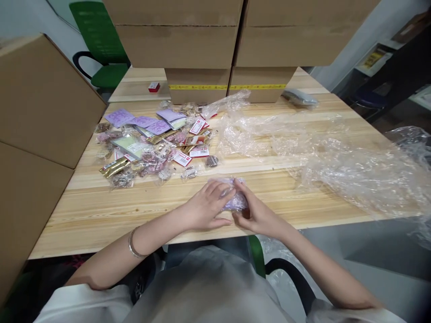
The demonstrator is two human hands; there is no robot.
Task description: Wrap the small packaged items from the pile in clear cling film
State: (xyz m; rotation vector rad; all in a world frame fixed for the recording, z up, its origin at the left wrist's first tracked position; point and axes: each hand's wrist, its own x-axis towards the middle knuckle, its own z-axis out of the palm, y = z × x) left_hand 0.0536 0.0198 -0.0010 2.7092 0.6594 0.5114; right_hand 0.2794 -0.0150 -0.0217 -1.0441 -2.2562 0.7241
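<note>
Both hands are meeting over a small purple packet in clear wrap [235,199], which is sitting on the wooden table [111,211] close to its near edge. The left hand [205,207] is lying partly over the packet with its fingers curled down onto the top of it, and the right hand [256,214] is pinching it from the other side, thumb and fingers closed on the wrap. So both are gripping the same packet, pretty much touching each other. There's a silver bangle [133,244] on the left wrist.

Beyond the packet and off to the left, a messy pile of small packets [151,143] is spreading out, purple cards, gold strips and red-and-white labels all mixed together. To the right of the packet, crumpled clear plastic sheeting [336,157] is covering a big chunk of the table. Further back past the packet, stacked cardboard boxes [229,40] are sitting at the far end, with a small red box [154,86] beside them and a green chair [101,40] behind.
</note>
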